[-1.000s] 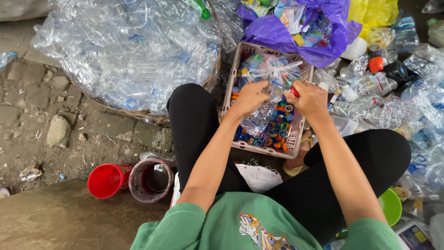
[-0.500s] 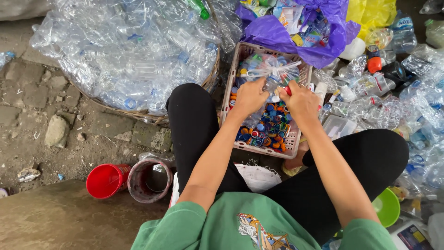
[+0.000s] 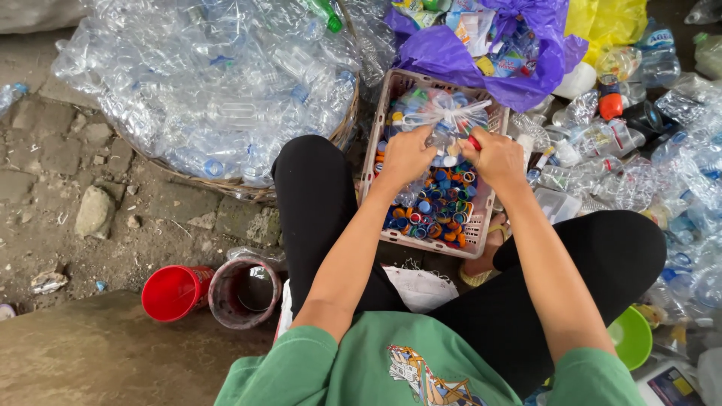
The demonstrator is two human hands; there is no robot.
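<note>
Clear plastic bottle (image 3: 444,120) gripped between left hand (image 3: 406,156) and right hand (image 3: 496,158), above cap-filled crate (image 3: 481,233).

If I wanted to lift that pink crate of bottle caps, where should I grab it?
Probably by the two long side rims of the pink crate, one hand from each side: it is narrow, open-topped and full of loose caps, so lifting it level avoids spills.

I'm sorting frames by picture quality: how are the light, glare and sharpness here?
Head view: soft, even daylight with no hard shadows; small glints on the heap of clear bottles but nothing blown out; the left hand, right hand and crate of caps are fairly sharp; the green shirt at the bottom edge looks stretched by the wide lens.
</note>
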